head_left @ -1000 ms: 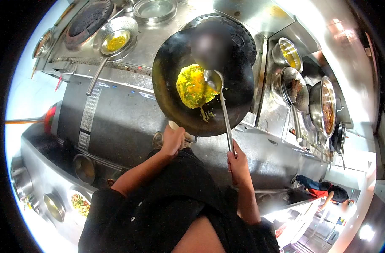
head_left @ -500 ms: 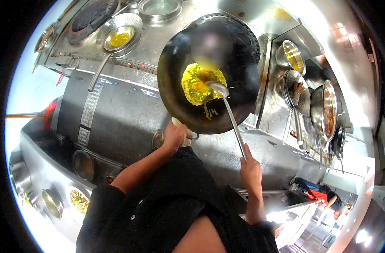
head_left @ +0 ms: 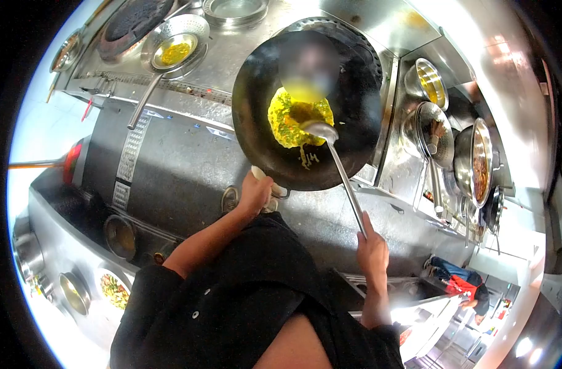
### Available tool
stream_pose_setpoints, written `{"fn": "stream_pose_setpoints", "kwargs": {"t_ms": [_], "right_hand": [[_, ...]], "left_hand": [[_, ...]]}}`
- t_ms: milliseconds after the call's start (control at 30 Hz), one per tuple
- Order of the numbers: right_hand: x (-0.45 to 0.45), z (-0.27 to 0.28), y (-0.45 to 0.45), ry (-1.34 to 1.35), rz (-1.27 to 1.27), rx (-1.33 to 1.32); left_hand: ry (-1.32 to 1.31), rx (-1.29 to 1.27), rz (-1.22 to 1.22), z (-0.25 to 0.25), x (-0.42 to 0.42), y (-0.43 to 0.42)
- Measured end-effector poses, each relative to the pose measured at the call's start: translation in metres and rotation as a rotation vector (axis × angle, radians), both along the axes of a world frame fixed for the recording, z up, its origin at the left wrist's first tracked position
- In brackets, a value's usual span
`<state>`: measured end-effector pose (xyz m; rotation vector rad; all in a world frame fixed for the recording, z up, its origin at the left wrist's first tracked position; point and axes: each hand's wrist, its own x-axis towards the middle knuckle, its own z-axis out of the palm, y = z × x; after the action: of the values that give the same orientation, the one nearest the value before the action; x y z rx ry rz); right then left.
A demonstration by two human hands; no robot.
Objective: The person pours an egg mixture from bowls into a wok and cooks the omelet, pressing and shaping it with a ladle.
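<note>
Left hand (head_left: 255,194) clamped on cloth (head_left: 258,173) at wok (head_left: 250,111), right hand (head_left: 373,249) round ladle (head_left: 337,158); I see steel stove (head_left: 225,55) past the fingers, grey floor (head_left: 176,172) below.

Holding wok (head_left: 250,123) near rim with left hand (head_left: 255,194) and white cloth (head_left: 258,173); grasping ladle (head_left: 346,184) in right hand (head_left: 372,249), with head over yellow egg (head_left: 282,123). On table (head_left: 231,55) to left: strainer (head_left: 195,29); to right: metal bowl (head_left: 414,86).

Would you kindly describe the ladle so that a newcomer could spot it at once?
Find the large black wok at the upper middle. From the egg in it, the ladle slants down to the person's right hand. Unlike the long-handled strainer at upper left, it is hand-held.
</note>
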<state>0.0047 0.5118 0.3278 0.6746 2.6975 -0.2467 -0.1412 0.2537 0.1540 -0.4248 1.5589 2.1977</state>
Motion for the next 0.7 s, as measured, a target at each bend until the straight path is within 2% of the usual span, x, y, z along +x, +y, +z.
{"fn": "stream_pose_setpoints", "kwargs": {"t_ms": [67,300,467,567,667,700], "right_hand": [[0.010,0.012,0.007,0.001,-0.061,-0.100],[-0.004,-0.012,-0.005,0.078,0.019,-0.019],[0.015,0.010,0.003,0.065,-0.047,-0.230],[0.005,0.004,-0.003,0.081,-0.048,-0.180],[-0.010,-0.005,-0.013,-0.036,-0.092,-0.127],[-0.009,-0.004,-0.012,-0.009,-0.087,-0.179]], "left_hand": [[0.004,-0.010,-0.002,0.000,-0.002,-0.002],[0.022,0.030,0.041,-0.020,-0.002,0.002],[-0.029,-0.016,-0.036,-0.009,-0.007,-0.006],[-0.074,0.013,-0.080,-0.013,-0.009,-0.008],[-0.093,0.049,-0.060,-0.002,-0.011,-0.009],[-0.084,0.043,-0.060,0.003,-0.012,-0.008]]}}
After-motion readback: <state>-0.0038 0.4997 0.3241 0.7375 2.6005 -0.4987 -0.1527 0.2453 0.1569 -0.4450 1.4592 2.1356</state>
